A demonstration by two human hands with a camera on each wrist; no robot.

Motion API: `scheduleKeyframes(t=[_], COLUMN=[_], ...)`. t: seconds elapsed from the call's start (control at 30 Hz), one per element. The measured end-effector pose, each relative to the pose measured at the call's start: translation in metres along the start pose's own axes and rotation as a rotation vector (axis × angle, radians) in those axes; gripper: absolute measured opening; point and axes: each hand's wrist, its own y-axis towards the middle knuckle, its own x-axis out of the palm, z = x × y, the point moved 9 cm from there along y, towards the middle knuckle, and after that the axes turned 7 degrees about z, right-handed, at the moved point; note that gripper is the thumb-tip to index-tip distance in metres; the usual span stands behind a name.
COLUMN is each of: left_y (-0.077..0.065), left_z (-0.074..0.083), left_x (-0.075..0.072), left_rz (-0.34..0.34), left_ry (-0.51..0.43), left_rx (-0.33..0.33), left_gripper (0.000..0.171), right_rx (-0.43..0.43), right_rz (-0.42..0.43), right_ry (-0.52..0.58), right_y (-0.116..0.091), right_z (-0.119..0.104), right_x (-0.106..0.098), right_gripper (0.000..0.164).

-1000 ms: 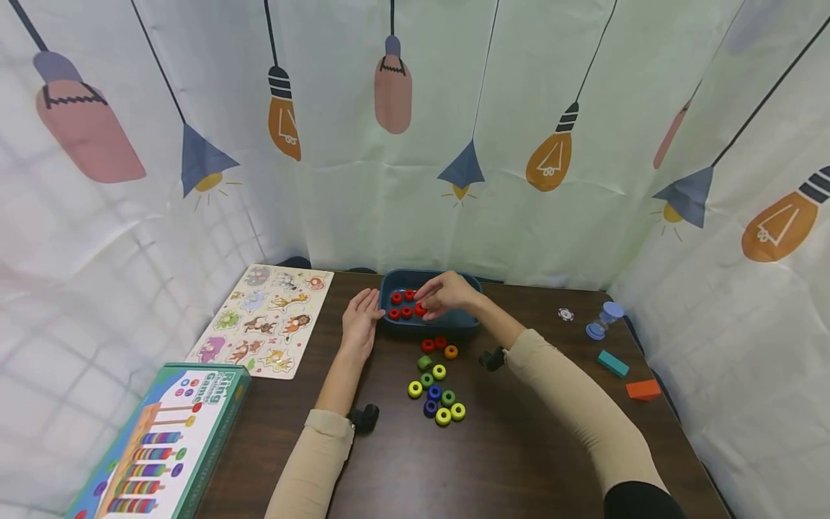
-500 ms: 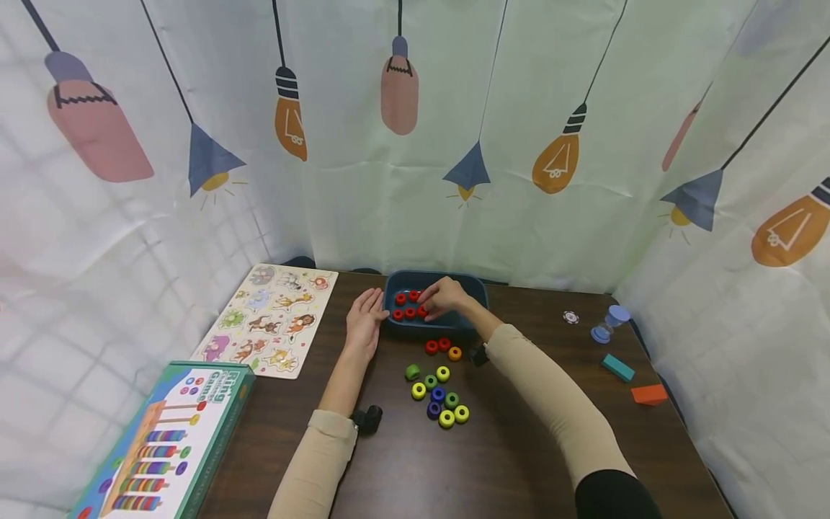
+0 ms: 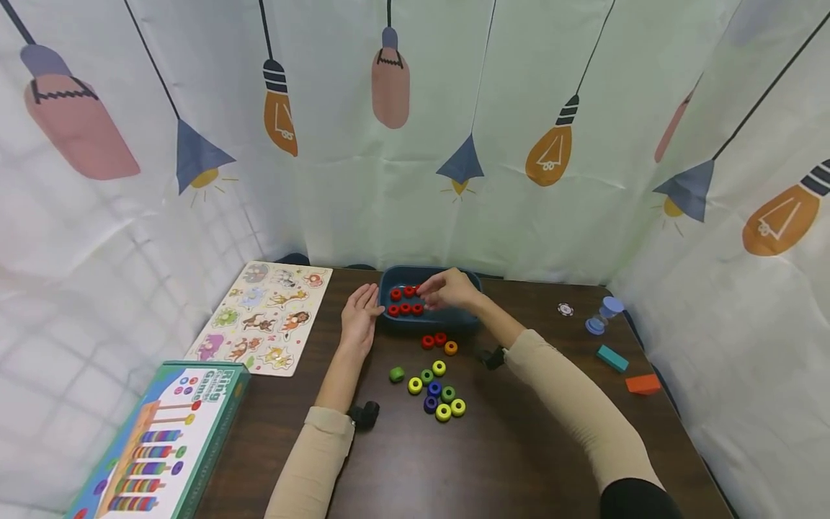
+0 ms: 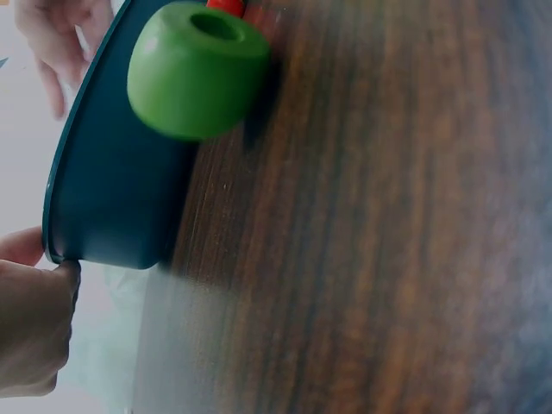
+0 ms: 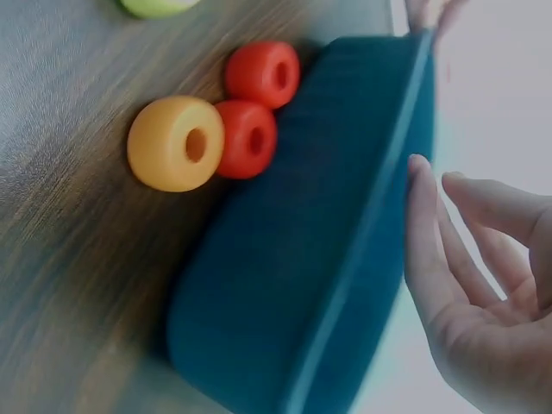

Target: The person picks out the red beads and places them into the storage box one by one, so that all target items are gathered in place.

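My left hand [image 3: 359, 318] holds the left end of a dark blue tray [image 3: 431, 322] by its rim. In the left wrist view its thumb and fingers meet at the tray edge. My right hand [image 3: 447, 290] hangs over the tray, fingertips beside the red beads [image 3: 405, 309] inside. The right wrist view shows a small gap between thumb [image 5: 492, 205] and fingers, with no bead visible in it. Two rows of red beads lie at the tray's left side. Two more red beads [image 3: 428, 342] and an orange bead [image 3: 450, 348] lie on the table before it.
A green bead [image 3: 397, 374] lies left of the yellow, green and blue beads [image 3: 434, 388]. An animal puzzle board [image 3: 262, 317] and a game box [image 3: 162, 440] lie left. To the right are a poker chip [image 3: 565, 309], an hourglass [image 3: 604, 316], a teal block [image 3: 612, 358] and an orange block [image 3: 643, 384].
One green bead has rolled left across the table, away from the group. My right fingers have come back from the lower-row red bead, which now shows fully. My left hand stays at the tray.
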Motion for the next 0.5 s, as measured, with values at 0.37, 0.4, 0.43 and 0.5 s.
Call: scheduleKeyframes(t=[0.37, 0.4, 0.43, 0.5], left_y=[0.000, 0.001, 0.002, 0.002], left_z=[0.001, 0.001, 0.001, 0.000], left_x=[-0.001, -0.001, -0.001, -0.002], left_rz=[-0.003, -0.004, -0.004, -0.008], left_ry=[0.022, 0.020, 0.012, 0.033], left_rx=[-0.003, 0.000, 0.004, 0.023], left_gripper=[0.074, 0.074, 0.074, 0.074], right_rx=[-0.100, -0.100, -0.104, -0.113], right_rz=[-0.106, -0.115, -0.122, -0.135], right_ry=[-0.174, -0.206, -0.247, -0.342], right_y=[-0.055, -0.058, -0.061, -0.067], right_z=[-0.020, -0.018, -0.015, -0.011], right_x=[0.018, 0.021, 0.024, 0.031], right_gripper=[0.019, 0.021, 0.022, 0.026])
